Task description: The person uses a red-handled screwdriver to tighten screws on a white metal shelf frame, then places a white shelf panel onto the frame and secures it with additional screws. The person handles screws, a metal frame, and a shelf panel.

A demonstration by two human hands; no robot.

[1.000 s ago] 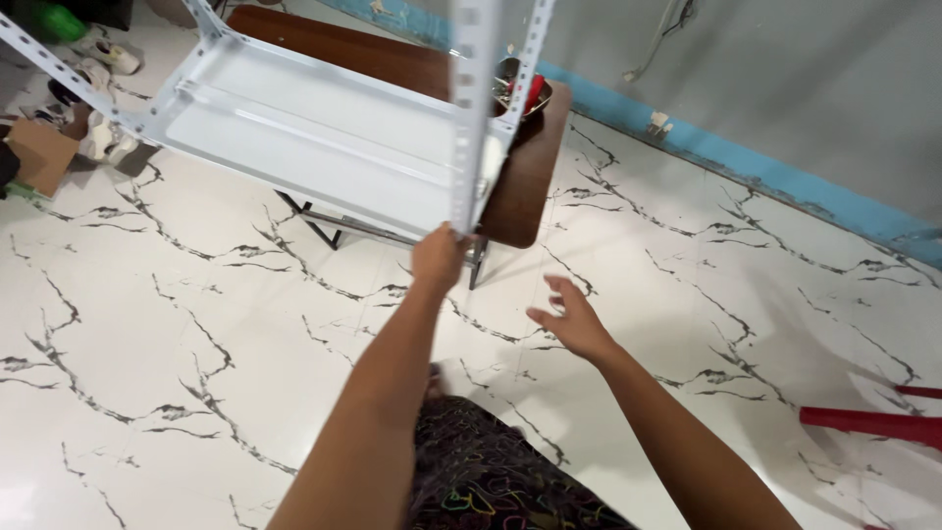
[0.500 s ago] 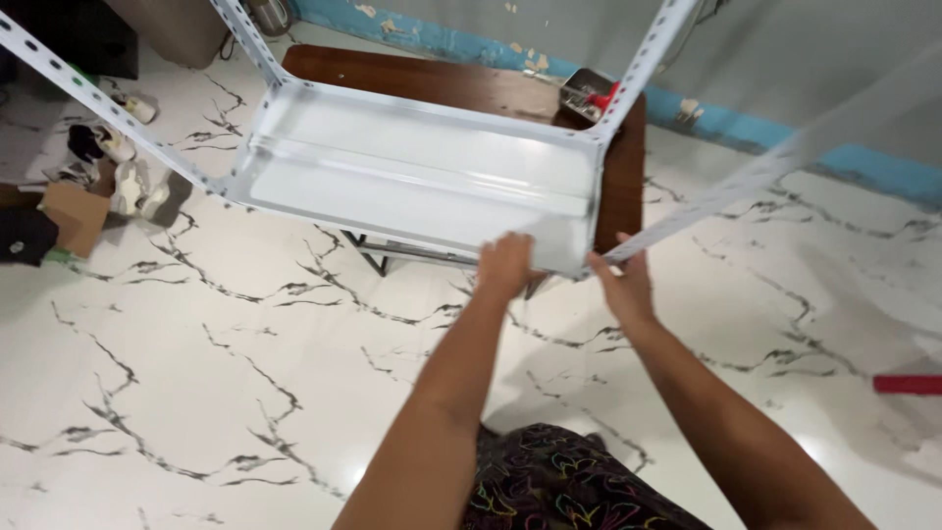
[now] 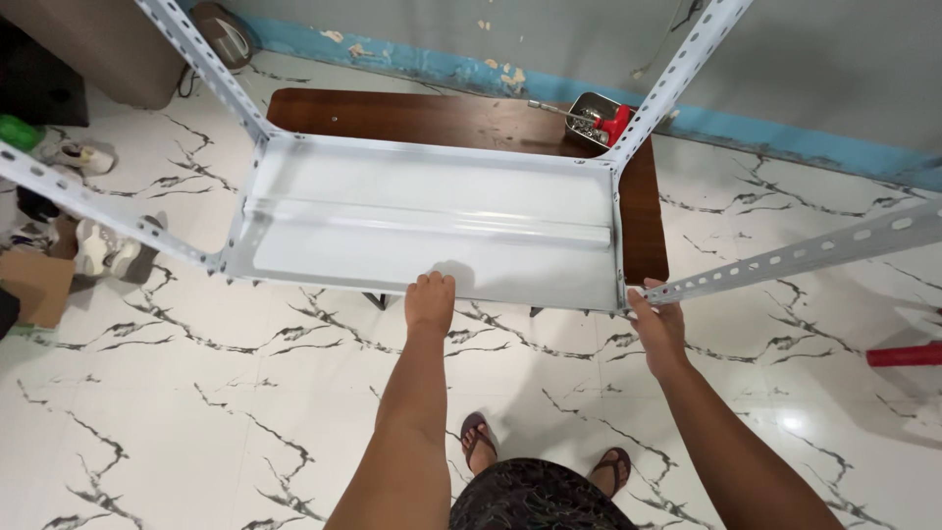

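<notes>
Two hands: both on the near edge of a white metal shelf (image 3: pixel 422 231), arms stretched forward from the bottom of the view.
Left hand (image 3: pixel 430 300): forearm nearly straight ahead, fingers curled over the front lip near its middle, closed on the rim.
Right hand (image 3: pixel 657 324): arm angled in from the right, fingers wrapped round the near right corner, where a slotted angle post (image 3: pixel 805 257) joins the shelf.
Shelf: held level above the floor, over a brown wooden table (image 3: pixel 442 120); four perforated posts run outward from its corners.
Table: a metal tray with a red tool (image 3: pixel 595 119) sits at its far right end.
Floor: white marble-pattern tiles (image 3: pixel 196 412); sandalled feet below the arms.
Left margin: shoes (image 3: pixel 108 250) and a cardboard box (image 3: pixel 34 287).
</notes>
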